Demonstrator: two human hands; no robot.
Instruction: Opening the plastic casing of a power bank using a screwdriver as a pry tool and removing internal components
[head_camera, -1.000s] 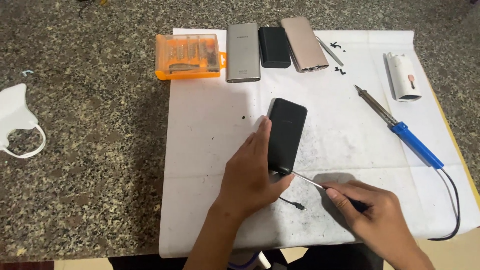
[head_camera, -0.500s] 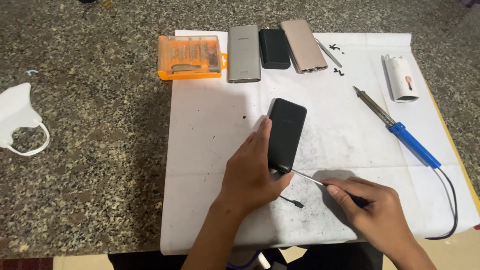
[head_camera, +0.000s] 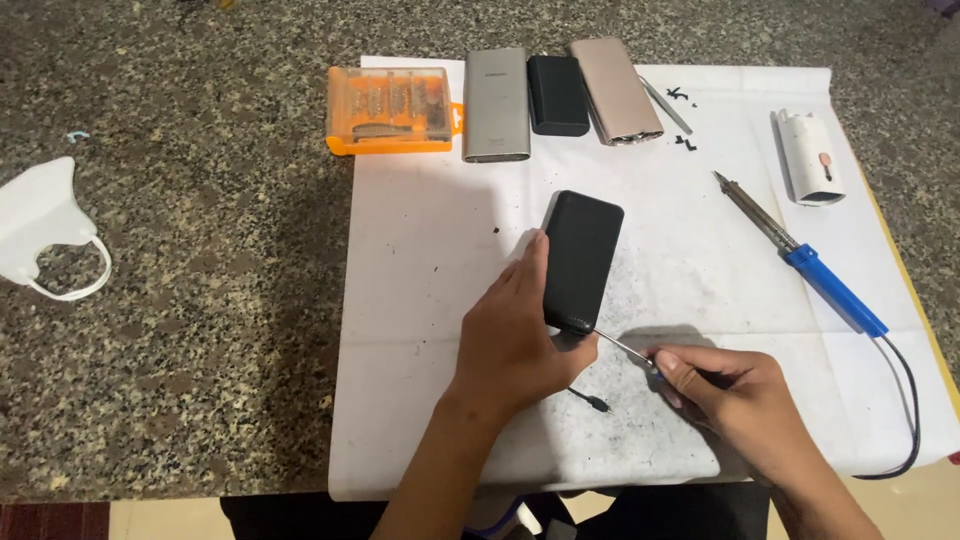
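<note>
Now the left hand (head_camera: 515, 345) steadies a black power bank (head_camera: 581, 262) on the white paper (head_camera: 430, 250), near the middle of the bench (head_camera: 200, 300). The right hand (head_camera: 735, 395) is closed around a thin screwdriver (head_camera: 622, 348), its tip at the near end of the case. If the tip slips, it could scratch the case or prick the left fingers close by.

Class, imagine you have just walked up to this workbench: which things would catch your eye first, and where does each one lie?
At the centre of the white sheet, the left hand steadies a black power bank while the right hand pokes a thin screwdriver at its near edge. A blue-handled soldering iron lies slanted to the right. An orange bit case sits at the sheet's far left corner.
</note>
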